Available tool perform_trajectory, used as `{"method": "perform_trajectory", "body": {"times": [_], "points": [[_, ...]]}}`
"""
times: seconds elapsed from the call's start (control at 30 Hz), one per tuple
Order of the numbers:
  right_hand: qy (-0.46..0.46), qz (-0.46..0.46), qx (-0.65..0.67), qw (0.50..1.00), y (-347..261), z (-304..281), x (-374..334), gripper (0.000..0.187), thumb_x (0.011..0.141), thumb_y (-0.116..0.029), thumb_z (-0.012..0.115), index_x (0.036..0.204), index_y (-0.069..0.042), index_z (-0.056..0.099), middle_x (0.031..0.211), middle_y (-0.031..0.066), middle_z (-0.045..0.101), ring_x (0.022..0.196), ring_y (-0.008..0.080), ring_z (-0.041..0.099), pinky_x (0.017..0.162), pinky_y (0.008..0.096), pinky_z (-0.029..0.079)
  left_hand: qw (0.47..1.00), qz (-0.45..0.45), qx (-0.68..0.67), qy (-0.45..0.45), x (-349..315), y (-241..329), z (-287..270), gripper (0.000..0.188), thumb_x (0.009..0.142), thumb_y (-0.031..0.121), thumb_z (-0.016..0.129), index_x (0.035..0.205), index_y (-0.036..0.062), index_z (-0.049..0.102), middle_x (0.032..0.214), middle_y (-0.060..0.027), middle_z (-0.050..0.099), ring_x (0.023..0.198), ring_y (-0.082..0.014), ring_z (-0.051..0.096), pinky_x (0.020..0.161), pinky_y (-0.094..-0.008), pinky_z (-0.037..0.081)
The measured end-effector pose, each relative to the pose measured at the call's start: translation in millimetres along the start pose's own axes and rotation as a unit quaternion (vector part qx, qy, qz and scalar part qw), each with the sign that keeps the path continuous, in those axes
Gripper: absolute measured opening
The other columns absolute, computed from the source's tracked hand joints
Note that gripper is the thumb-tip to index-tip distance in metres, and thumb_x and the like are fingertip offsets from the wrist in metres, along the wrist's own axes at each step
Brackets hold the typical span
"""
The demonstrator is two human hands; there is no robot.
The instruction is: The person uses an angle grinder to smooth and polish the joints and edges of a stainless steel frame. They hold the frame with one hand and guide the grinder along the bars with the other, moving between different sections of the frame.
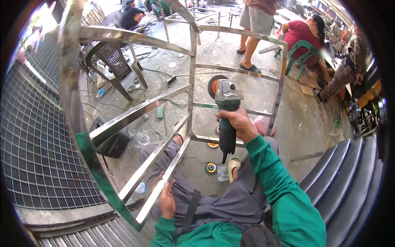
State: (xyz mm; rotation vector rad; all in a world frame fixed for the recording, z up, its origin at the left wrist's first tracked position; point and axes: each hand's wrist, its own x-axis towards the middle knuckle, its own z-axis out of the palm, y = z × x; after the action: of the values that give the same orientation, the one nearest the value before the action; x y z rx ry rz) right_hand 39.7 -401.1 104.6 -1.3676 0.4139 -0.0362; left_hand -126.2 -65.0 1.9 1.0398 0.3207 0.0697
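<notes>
My right hand (pixel 239 122) is wrapped round the dark body of an angle grinder (pixel 227 96). The grinder stands nearly upright in the picture, its grey head up and its orange-brown disc (pixel 213 86) at the upper left. A shiny welded metal frame (pixel 139 116) of square tubes spreads across the view before me, with curved outer bars and straight crossbars. Low on its near side, my left hand (pixel 166 199) is closed round a lower crossbar, with fingers showing on both sides. The disc appears close to an upright tube, but whether they touch I cannot tell.
Several grinding discs (pixel 210 168) lie on the concrete floor by my feet. A black box (pixel 110 138) and a brown plastic chair (pixel 109 59) stand left, near cables and a wire mesh panel (pixel 45 136). Grey slats (pixel 333 177) lie right. Several people are beyond, one on a green chair (pixel 297 55).
</notes>
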Motion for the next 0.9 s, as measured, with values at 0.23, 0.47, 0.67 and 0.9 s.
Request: {"method": "perform_trajectory", "body": {"times": [0.23, 0.47, 0.67, 0.9], "points": [[0.034, -0.015, -0.072, 0.997, 15, 0, 69, 0.016, 0.075, -0.010, 0.086, 0.084, -0.003, 0.074, 0.076, 0.0035, 0.069, 0.061, 0.0138, 0.062, 0.056, 0.0340, 0.048, 0.999, -0.010, 0.047, -0.013, -8, 10, 12, 0.031, 0.110, 0.007, 0.054, 0.140, 0.0026, 0.057, 0.147, -0.0138, 0.058, 0.129, -0.0231, 0.061, 0.110, -0.0442, 0.056], [0.063, -0.001, -0.046, 0.997, 62, 21, 123, 0.029, 0.073, -0.021, 0.091, 0.085, 0.001, 0.077, 0.079, 0.0071, 0.073, 0.066, 0.0162, 0.065, 0.063, 0.0371, 0.054, 0.994, -0.035, 0.102, 0.000, -9, 13, 17, 0.041, 0.107, 0.009, 0.052, 0.148, 0.0070, 0.052, 0.161, -0.0118, 0.049, 0.141, -0.0276, 0.054, 0.112, -0.0435, 0.052], [0.133, -0.004, -0.083, 0.988, 86, 31, 140, 0.038, 0.068, -0.027, 0.090, 0.092, 0.001, 0.078, 0.088, 0.0180, 0.078, 0.081, 0.0292, 0.078, 0.076, 0.0399, 0.060, 0.997, -0.012, 0.081, 0.002, -7, 11, 21, 0.035, 0.106, 0.006, 0.054, 0.141, 0.0022, 0.057, 0.152, -0.0123, 0.057, 0.135, -0.0240, 0.059, 0.111, -0.0452, 0.055], [0.141, -0.029, -0.155, 0.977, 98, 51, 147, 0.072, 0.066, -0.035, 0.091, 0.121, 0.003, 0.064, 0.113, 0.0241, 0.077, 0.107, 0.0387, 0.075, 0.094, 0.0436, 0.059, 0.995, -0.027, 0.098, 0.002, -7, 8, 11, 0.041, 0.106, 0.007, 0.052, 0.147, 0.0070, 0.053, 0.161, -0.0136, 0.049, 0.141, -0.0283, 0.055, 0.111, -0.0437, 0.054]]}}
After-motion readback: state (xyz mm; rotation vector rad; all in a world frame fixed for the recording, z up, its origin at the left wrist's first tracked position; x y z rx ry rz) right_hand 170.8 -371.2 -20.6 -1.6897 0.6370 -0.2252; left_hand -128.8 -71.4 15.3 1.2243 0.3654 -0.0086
